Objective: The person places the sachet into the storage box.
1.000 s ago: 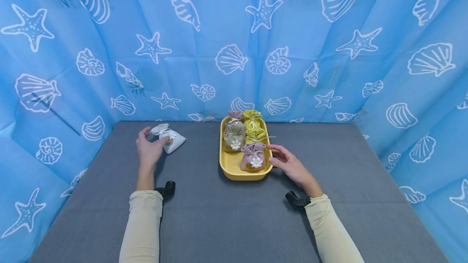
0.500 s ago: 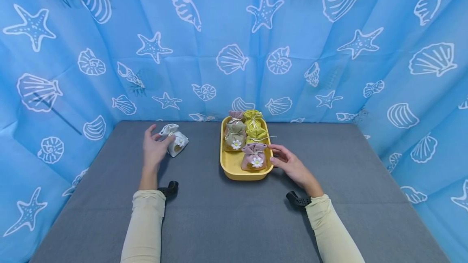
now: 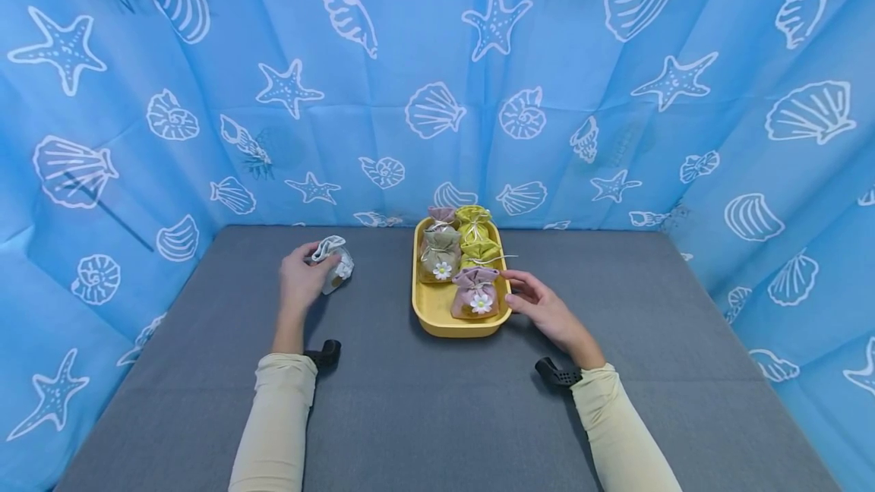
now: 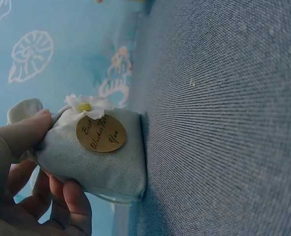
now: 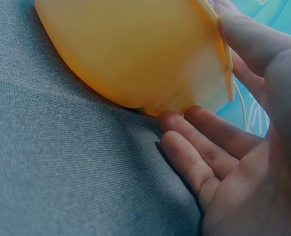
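Note:
My left hand point(image 3: 303, 277) grips a pale blue-grey drawstring pouch point(image 3: 338, 273) by its gathered neck, at the left of the table. In the left wrist view the pouch point(image 4: 94, 155) has its base right at the table cloth, a white daisy and a round brown tag on its side. My right hand point(image 3: 547, 317) rests at the right side of a yellow tray point(image 3: 432, 321), relaxed fingers point(image 5: 185, 155) at its outer wall and the thumb at the rim. Inside the tray stand a mauve pouch point(image 3: 475, 291), a beige pouch point(image 3: 440, 253) and several others.
Two yellow-green pouches point(image 3: 473, 222) and another mauve pouch point(image 3: 441, 217) fill the tray's far part. A grey cloth point(image 3: 410, 416) covers the table. Behind and at both sides hangs a blue curtain point(image 3: 437, 44) with sea-shell prints. Black wrist mounts point(image 3: 326, 355) sit on both wrists.
My left hand has moved the pale pouch a little to the right and toward me, and the pouch has turned from leaning to more upright. My right hand and the tray have stayed put.

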A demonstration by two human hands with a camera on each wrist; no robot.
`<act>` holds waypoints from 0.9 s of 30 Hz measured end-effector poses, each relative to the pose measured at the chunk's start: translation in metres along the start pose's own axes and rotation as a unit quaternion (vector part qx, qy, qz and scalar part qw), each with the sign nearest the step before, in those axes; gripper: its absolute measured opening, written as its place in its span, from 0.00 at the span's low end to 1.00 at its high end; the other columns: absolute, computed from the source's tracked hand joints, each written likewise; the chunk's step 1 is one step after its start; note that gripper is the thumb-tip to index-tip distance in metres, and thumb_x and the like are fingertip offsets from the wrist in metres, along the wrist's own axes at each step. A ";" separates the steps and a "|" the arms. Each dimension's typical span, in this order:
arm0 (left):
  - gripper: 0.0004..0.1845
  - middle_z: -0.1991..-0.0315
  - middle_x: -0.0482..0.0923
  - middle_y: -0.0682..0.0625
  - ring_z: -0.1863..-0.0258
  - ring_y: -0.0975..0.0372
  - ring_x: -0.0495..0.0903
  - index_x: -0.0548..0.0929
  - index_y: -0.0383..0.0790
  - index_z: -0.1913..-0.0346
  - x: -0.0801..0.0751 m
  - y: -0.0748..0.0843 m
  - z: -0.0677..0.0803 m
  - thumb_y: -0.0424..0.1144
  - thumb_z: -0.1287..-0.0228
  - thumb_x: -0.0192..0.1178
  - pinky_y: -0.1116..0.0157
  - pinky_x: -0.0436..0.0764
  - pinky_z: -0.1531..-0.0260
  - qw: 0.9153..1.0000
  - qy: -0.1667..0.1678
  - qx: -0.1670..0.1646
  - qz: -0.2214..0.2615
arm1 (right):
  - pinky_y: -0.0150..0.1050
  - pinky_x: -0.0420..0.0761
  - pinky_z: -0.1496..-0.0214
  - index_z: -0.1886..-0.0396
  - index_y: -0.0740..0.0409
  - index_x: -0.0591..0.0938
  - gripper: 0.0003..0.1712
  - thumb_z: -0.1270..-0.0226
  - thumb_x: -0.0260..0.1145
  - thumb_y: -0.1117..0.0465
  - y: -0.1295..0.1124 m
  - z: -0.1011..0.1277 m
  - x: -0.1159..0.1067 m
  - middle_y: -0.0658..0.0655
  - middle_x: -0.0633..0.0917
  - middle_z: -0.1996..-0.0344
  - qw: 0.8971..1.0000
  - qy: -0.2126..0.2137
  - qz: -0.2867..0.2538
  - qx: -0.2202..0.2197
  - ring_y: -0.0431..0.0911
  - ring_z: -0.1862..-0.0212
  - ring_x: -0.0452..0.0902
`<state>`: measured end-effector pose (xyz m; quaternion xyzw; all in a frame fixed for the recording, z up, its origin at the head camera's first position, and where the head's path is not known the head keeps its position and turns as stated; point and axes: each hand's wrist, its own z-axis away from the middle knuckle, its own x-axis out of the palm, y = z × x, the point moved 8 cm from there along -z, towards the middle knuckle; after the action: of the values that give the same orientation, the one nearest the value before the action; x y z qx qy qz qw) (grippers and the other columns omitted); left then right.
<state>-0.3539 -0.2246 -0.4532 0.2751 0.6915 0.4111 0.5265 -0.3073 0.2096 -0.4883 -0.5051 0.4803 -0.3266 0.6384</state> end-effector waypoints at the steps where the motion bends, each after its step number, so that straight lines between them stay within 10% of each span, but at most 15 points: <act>1: 0.27 0.48 0.81 0.39 0.58 0.57 0.77 0.81 0.38 0.36 0.000 0.001 0.001 0.48 0.33 0.69 0.70 0.74 0.68 1.000 -0.001 0.003 -0.006 | 0.31 0.80 0.42 0.25 0.53 0.67 0.30 0.22 0.61 0.56 0.000 0.000 0.000 0.66 0.67 0.25 1.000 0.001 0.000 0.000 0.64 0.26 0.65; 10: 0.20 0.47 0.85 0.38 0.49 0.49 0.81 0.85 0.37 0.43 -0.006 0.010 0.003 0.45 0.32 0.67 0.57 0.79 0.54 1.000 0.004 0.013 -0.028 | 0.30 0.79 0.42 0.26 0.53 0.68 0.30 0.22 0.62 0.55 -0.001 0.000 0.000 0.65 0.67 0.25 1.000 0.002 0.001 -0.001 0.63 0.25 0.64; 27: 0.20 0.55 0.89 0.43 0.61 0.53 0.85 0.87 0.41 0.48 -0.020 0.085 0.022 0.52 0.35 0.70 0.62 0.80 0.67 0.993 -0.017 0.091 -0.074 | 0.36 0.78 0.38 0.26 0.53 0.68 0.29 0.22 0.61 0.57 -0.001 0.000 -0.001 0.65 0.67 0.25 1.000 0.004 0.008 0.003 0.63 0.24 0.63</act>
<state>-0.3320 -0.1912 -0.3724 0.2771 0.7356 0.3011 0.5399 -0.3076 0.2097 -0.4867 -0.4980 0.4858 -0.3250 0.6407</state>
